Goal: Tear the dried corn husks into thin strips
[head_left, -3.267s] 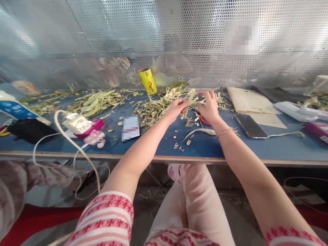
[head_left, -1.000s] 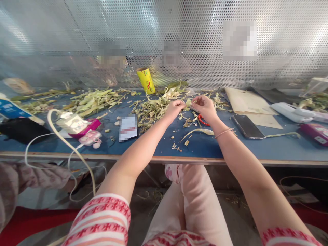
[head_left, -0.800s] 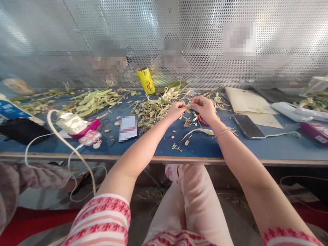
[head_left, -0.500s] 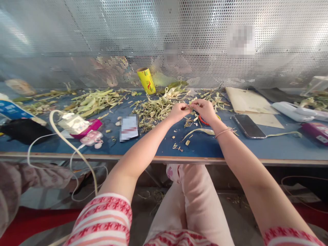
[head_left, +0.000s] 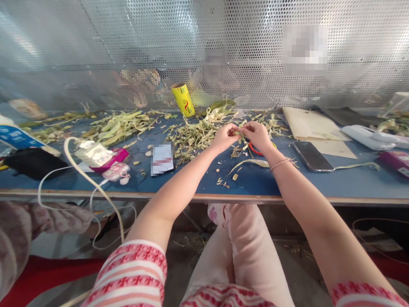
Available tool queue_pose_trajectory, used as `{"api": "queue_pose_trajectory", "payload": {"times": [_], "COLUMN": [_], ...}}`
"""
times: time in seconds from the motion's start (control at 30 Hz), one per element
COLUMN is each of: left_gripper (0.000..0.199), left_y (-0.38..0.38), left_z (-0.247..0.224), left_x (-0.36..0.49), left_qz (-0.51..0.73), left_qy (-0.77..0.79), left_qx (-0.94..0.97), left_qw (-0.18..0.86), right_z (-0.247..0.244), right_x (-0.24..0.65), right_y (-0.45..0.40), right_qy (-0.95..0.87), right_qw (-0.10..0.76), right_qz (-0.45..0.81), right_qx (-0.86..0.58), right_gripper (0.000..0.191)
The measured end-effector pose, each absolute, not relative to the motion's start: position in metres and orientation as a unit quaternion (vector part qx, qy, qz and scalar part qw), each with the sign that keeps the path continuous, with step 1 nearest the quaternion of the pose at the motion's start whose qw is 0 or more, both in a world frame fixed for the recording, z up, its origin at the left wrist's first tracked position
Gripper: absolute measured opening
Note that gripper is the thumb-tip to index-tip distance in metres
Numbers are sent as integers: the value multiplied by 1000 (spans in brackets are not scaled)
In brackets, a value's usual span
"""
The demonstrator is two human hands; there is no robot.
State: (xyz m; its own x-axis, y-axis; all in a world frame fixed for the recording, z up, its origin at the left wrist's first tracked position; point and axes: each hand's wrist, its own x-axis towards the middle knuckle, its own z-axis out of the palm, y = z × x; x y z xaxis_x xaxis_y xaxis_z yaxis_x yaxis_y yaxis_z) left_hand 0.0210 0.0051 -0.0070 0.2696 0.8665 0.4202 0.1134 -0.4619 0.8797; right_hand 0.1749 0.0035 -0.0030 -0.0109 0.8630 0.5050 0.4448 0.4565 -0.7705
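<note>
Head view: two hands meet over the blue surface (head_left: 287, 187). The left hand (head_left: 225, 137) and the right hand (head_left: 258, 135) both have their fingers pinched together on one small pale green leaf strip (head_left: 240, 131), which sits between the two hands and just above the surface. The piece is too small to tell its shape.

One heap of leaf scraps (head_left: 194, 134) lies just left of the left fingers, and a second, longer heap (head_left: 119, 123) lies well to the left of that. One curled strip (head_left: 251, 163) lies on the surface just nearer the body than the right wrist. One red ring (head_left: 254, 150) shows under the right hand. One yellow roll (head_left: 183, 99) stands tilted beyond the left fingers, near the perforated metal screen (head_left: 128, 47). One dark phone (head_left: 312, 156) lies to the right of the right hand, beside one tan sheet (head_left: 311, 125). One white card (head_left: 162, 158) lies left of the left forearm. One white cable (head_left: 83, 175) loops over the near edge far to the left.

Against the frame of 3.3 s ago, the long strip that stood up between the hands is gone from sight, and the hands have drawn closer together, nearly touching.
</note>
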Motion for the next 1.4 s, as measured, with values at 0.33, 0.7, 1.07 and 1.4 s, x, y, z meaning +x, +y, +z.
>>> {"api": "queue_pose_trajectory", "payload": {"times": [0.33,0.7,1.07,1.4], "left_gripper": [23,28,31,26], "left_y": [7,-4,-8,-6], "left_z": [-14,-5,-1,-4], "left_x": [28,31,32,34], "left_qz": [504,455,439,464], "left_qy": [323,306,297,298], "left_qx": [573,453,416,402], "left_qw": [560,703,739,731], "right_z": [-4,-4,-3,-4], "right_x": [174,173,175,174], "right_y": [2,-1,-1,-2], "right_qy": [-687,-717,-753,-765], "right_qw": [511,521,509,501], "right_qz": [202,121,40,22], "right_qx": [-476,-447,-415,-404], "right_gripper": [18,17,13,14]}}
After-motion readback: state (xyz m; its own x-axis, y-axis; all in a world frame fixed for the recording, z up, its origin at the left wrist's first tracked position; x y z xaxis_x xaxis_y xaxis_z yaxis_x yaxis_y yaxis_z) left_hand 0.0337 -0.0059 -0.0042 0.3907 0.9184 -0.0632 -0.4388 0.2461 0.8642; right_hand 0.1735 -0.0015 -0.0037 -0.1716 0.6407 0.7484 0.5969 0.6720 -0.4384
